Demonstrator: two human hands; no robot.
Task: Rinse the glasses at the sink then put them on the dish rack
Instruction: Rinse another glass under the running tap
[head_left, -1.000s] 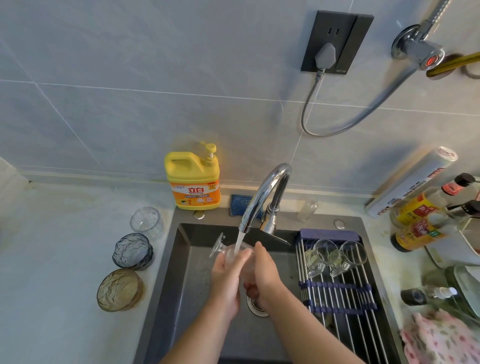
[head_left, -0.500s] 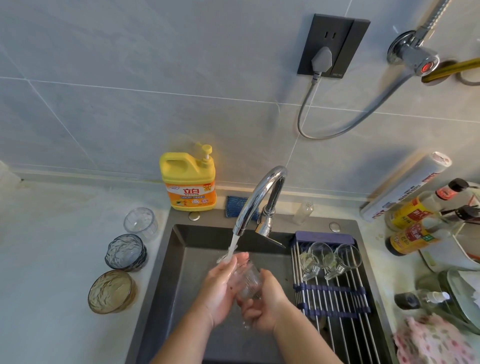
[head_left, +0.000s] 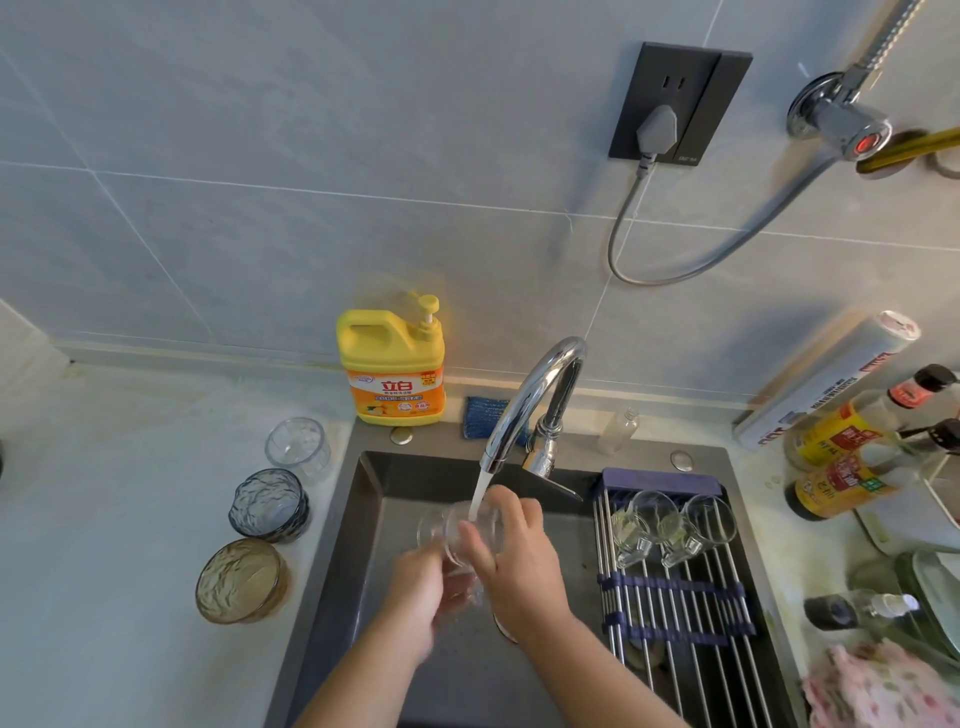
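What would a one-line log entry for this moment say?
step: rinsing | left hand, right hand: hold clear glass under running faucet | dish rack: two glasses | counter: three glass cups waiting

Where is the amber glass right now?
Head view: the amber glass stands on the counter left of the sink, nearest the camera in a row of three, just in front of the blue-grey glass.

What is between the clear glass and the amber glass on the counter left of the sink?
A blue-grey textured glass, upright, mouth up. The head view shows all three in a row: clear glass farthest, amber glass nearest.
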